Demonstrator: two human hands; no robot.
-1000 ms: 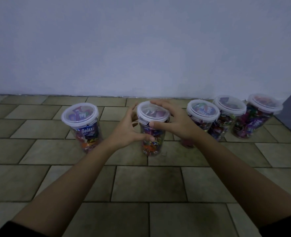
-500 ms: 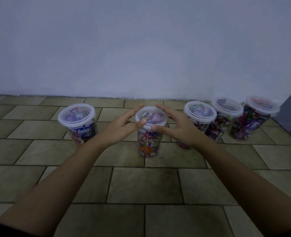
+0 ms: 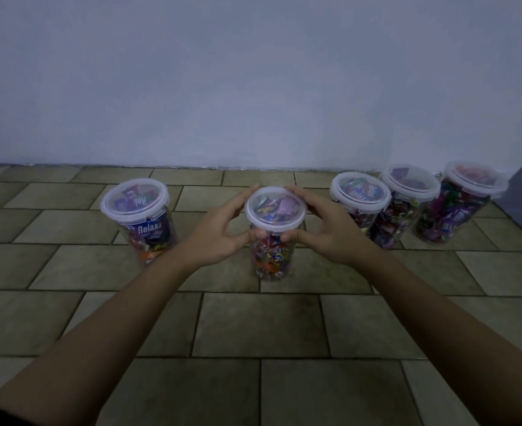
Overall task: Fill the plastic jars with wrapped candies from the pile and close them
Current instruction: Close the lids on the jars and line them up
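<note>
The left hand (image 3: 213,233) and right hand (image 3: 330,232) grip the lid (image 3: 276,207) of the middle jar (image 3: 272,259), thumbs at its near rim, fingers curled over the far rim. It stands full on the floor (image 3: 253,327), the left jar (image 3: 143,222) beside it, three right jars (image 3: 408,184) near the wall (image 3: 253,87).

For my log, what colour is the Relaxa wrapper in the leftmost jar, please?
The wrapper is blue; head view.
</note>
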